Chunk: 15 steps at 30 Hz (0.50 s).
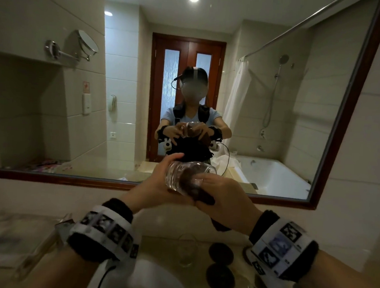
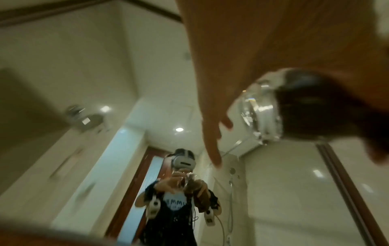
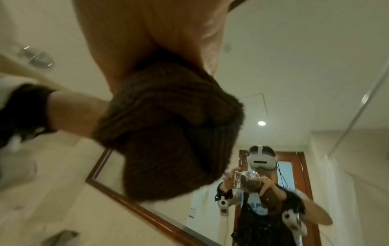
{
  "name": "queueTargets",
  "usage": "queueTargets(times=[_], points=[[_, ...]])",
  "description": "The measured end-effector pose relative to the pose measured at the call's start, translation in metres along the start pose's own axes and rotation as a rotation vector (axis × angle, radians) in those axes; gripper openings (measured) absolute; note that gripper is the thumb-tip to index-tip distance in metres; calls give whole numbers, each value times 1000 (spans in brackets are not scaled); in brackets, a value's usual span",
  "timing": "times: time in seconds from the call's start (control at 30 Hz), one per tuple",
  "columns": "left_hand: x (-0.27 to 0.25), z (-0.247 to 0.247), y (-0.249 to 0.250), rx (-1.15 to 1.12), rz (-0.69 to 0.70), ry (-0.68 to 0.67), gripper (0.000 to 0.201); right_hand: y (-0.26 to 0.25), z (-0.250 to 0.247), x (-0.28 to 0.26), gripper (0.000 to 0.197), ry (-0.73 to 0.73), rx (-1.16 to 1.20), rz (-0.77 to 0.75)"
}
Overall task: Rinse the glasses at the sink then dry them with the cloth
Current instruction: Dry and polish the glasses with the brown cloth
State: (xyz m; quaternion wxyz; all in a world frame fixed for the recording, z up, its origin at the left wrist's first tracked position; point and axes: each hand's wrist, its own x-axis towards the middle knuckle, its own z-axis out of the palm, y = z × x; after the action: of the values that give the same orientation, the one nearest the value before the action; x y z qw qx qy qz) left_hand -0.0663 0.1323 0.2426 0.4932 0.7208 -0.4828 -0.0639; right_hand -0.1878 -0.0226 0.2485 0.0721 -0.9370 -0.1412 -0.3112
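Glass (image 1: 183,177) tipped sideways in our left hand (image 1: 157,182) | right hand (image 1: 223,198) stuffs brown cloth (image 1: 193,184) inside, drying the interior

My left hand (image 1: 159,182) cradles a clear glass (image 1: 183,177) on its side before the mirror (image 1: 357,88). My right hand (image 1: 223,198) pushes a brown cloth (image 1: 190,184) into its mouth. Below, near me, another glass (image 1: 186,249) stands on the counter (image 1: 156,222) beside two dark round coasters (image 1: 221,251).
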Motion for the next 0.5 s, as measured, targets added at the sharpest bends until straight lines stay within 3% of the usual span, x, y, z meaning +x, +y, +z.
queueTargets(times=[0.07,0.1,0.2,0.27,0.33,0.4,0.5], points=[[-4,-9,11,-526,-247,-60,83,0,4,-2,35,90,-171,-110],[-6,-9,19,-633,-291,-22,67,0,7,-2,33,102,-254,-182],[-6,3,39,-564,-321,210,39,-6,14,0,35,84,-384,-289],[-7,11,48,-500,-272,339,26,-11,15,0,37,117,-258,-255],[-7,15,48,-448,-193,463,24,-20,11,-1,41,115,56,-128],[-8,16,44,-373,-63,514,23,-29,-1,-1,34,79,504,140],[-7,15,39,-264,123,513,14,-37,-18,-3,18,-130,1353,584]])
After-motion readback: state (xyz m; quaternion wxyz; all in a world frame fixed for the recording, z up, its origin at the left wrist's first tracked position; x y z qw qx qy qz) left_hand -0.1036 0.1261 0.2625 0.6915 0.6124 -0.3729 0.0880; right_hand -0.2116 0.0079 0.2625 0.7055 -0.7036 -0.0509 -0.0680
